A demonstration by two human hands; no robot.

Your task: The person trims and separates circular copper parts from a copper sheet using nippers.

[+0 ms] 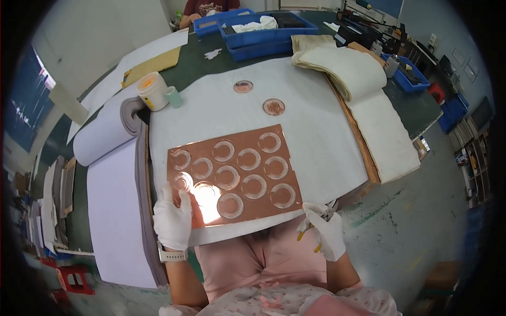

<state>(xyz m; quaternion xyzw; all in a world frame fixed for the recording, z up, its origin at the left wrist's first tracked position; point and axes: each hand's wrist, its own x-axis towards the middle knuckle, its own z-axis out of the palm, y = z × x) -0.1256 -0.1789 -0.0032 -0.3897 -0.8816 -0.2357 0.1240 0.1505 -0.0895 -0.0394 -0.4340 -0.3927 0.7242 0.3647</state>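
Note:
A copper-coloured sheet [247, 158] with several ring-shaped marks lies on white paper [327, 142] in front of me. My left hand [174, 218], in a white glove, rests at the sheet's near left corner, its fingers stretched forward and its thumb apart. Gloved in white too, my right hand [328, 231] is closed around pliers [329, 210] with yellow handle ends, just off the sheet's near right corner. Beyond the sheet lie two small round copper-patterned discs, one nearer [273, 107] and one farther [243, 86].
A rolled-back pad of white sheets [113, 131] lies left, a cream one [348, 73] right. A white tub [152, 90] and a pale green cup [173, 97] stand far left. Blue trays [263, 37] sit at the back, where another person [208, 8] is.

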